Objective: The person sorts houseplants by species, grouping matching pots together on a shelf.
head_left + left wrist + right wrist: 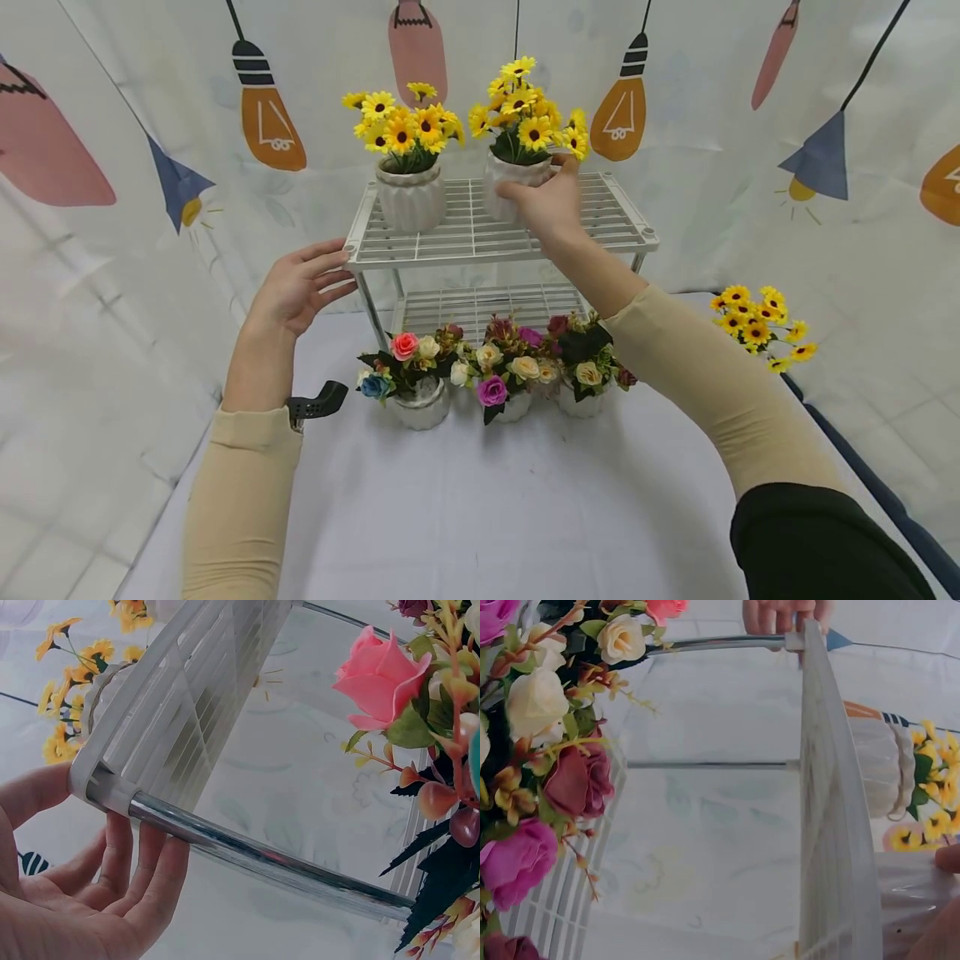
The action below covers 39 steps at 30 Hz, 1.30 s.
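My right hand (pixel 551 204) grips a white ribbed pot of yellow daisy-like flowers (pixel 517 187) on the top tier of a white wire rack (pixel 480 242), thumb on the near side and fingers round the far right. Part of this pot (pixel 911 881) and the hand shows at the edge of the right wrist view. A second white pot with yellow flowers (pixel 411 196) stands to its left on the same tier. My left hand (pixel 296 287) touches the rack's left front corner with extended fingers; in the left wrist view its fingertips (pixel 176 844) rest against the corner and chrome leg (pixel 277 859).
Along the rack's lower front stand three white pots with mixed roses (pixel 420 404). More yellow flowers (pixel 757 325) lie at the table's right edge. A white cloth (pixel 480 500) covers the table, and a printed curtain (pixel 705 100) hangs behind.
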Motion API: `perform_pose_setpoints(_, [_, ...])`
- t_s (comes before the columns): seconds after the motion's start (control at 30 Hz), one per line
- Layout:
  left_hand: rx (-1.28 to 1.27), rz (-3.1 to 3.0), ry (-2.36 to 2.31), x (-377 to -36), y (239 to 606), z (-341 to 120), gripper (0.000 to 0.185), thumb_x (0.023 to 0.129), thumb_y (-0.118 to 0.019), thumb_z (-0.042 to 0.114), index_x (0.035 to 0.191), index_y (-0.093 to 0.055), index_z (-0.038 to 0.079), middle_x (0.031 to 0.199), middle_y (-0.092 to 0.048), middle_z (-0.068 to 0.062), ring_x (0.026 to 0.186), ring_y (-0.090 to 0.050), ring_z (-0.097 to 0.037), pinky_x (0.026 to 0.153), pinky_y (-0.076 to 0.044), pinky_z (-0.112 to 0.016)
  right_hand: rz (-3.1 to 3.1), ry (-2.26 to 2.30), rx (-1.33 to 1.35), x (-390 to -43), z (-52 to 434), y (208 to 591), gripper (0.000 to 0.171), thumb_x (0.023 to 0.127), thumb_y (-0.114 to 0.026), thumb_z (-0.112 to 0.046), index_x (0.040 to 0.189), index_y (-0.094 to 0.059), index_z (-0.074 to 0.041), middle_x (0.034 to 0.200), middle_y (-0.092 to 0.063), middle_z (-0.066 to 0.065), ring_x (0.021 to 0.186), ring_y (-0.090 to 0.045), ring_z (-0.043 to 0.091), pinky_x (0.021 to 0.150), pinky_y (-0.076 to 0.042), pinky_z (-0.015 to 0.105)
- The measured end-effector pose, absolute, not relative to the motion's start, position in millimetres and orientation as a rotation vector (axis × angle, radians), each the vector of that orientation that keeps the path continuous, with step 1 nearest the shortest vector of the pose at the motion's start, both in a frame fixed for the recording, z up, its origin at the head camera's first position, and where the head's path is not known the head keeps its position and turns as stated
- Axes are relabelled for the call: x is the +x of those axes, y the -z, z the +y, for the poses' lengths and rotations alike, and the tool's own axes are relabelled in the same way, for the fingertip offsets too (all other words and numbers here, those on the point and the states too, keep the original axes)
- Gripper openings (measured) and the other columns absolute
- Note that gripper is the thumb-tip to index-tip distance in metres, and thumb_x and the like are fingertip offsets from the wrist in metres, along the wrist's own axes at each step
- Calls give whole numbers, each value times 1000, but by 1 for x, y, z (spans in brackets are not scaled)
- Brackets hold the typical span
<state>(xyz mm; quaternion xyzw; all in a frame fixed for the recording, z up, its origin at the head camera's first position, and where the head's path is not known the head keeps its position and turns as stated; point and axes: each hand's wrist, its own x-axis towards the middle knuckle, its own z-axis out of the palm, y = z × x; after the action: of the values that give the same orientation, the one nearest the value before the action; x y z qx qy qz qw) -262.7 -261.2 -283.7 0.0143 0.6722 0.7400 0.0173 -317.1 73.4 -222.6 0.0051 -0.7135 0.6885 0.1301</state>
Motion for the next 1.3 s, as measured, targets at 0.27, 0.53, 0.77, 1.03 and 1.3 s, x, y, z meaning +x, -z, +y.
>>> perform_pose_setpoints(0.27, [48, 2090, -2304, -262, 283, -261, 68, 97, -75, 25, 152, -44, 0, 112, -72, 5, 104, -69, -15, 88, -57, -29, -2155, -1961, 16, -328, 54, 222, 95, 83, -88, -15, 153, -25, -11, 147, -43, 3, 124, -50, 12, 93, -48, 22])
perform_pose_setpoints(0.53, [46, 2077, -2307, -261, 282, -260, 68, 97, -75, 24, 152, -44, -1, 110, -73, 5, 103, -69, -14, 88, -57, -29, -2200, -1862, 33, -337, 46, 228, 91, 83, -89, -16, 150, -28, -10, 150, -45, 6, 133, -48, 15, 100, -45, 23])
perform_pose_setpoints(0.77, [45, 2089, -2302, -262, 282, -261, 69, 96, -76, 25, 152, -44, 0, 112, -73, 5, 104, -69, -14, 89, -57, -30, -2212, -1764, 90, -337, 44, 232, 86, 84, -87, -17, 148, -30, -7, 148, -47, 8, 132, -48, 16, 102, -43, 22])
perform_pose_setpoints(1.03, [37, 2069, -2310, -261, 283, -261, 69, 97, -76, 24, 153, -43, 0, 111, -73, 6, 105, -68, -15, 89, -57, -29, -2309, -1721, 132, -328, 51, 236, 97, 85, -87, -21, 157, -24, -8, 157, -37, 8, 142, -38, 15, 109, -38, 23])
perform_pose_setpoints(1.3, [44, 2081, -2307, -261, 283, -260, 69, 96, -76, 25, 152, -43, 0, 111, -72, 6, 103, -69, -14, 88, -57, -29, -2358, -1753, 129, -311, 66, 233, 97, 89, -84, -25, 159, -20, -10, 160, -31, 12, 142, -39, 22, 107, -43, 31])
